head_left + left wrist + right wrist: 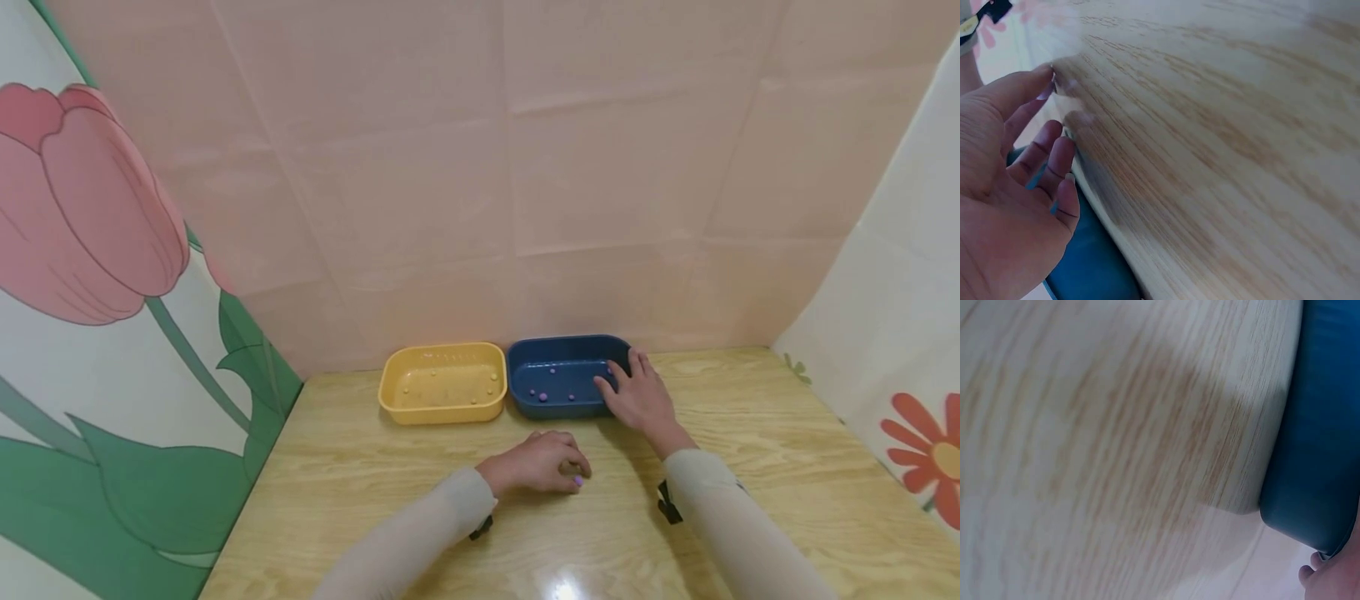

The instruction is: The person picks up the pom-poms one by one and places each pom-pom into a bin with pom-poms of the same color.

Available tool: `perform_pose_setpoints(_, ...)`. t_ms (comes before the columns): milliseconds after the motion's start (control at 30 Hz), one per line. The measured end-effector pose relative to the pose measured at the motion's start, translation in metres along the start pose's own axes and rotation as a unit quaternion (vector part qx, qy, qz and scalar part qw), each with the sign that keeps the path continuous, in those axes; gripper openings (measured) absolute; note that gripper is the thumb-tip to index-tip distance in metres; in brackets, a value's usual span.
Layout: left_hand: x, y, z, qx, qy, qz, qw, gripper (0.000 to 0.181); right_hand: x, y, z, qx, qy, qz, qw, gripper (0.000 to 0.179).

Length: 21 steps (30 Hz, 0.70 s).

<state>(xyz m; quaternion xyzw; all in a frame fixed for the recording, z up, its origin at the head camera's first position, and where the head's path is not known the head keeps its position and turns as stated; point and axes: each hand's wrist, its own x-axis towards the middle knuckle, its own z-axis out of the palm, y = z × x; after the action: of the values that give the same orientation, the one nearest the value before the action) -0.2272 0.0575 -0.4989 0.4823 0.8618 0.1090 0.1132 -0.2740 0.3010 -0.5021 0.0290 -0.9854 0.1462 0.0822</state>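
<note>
On the wooden table, my left hand (542,461) pinches a small purple bead (578,481) between thumb and index fingertip. In the left wrist view, that hand (1010,162) has its other fingers loosely bent, close over the table. My right hand (639,397) reaches over the right end of the blue tray (570,411), thumb and fingers spread. One purple bead lies inside the tray close to its fingertips. Several more purple beads, one of them a larger bead (543,397), are scattered on the tray's floor. Only part of the right hand (1338,575) shows in the right wrist view, at the tray's edge.
Left of the blue tray, nearly touching it, stands a yellow tray (442,416) with several small yellow beads inside. Both trays sit at the back of the table (337,483), against a pink cloth backdrop (420,208). Printed flower cloths hang at both sides.
</note>
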Motion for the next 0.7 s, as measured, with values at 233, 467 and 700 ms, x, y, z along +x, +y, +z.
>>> perform_pose_setpoints(233,0.0013,-0.0003,0.0028,-0.009,0.004,0.001,1.0000,0.019,0.0001,0.0002,0.0008,0.003,0.000,0.001,1.0000,0.078)
perform_pose_setpoints(467,0.0011,0.0006,0.0033,-0.008,0.004,-0.002,1.0000,0.013,-0.0001,0.0000,0.0019,0.002,0.001,-0.001,1.0000,0.076)
perform_pose_setpoints(700,0.0023,0.0015,0.0034,-0.006,-0.001,-0.005,1.0000,0.011,0.0001,0.0009,0.0015,0.003,0.003,-0.001,1.0000,0.077)
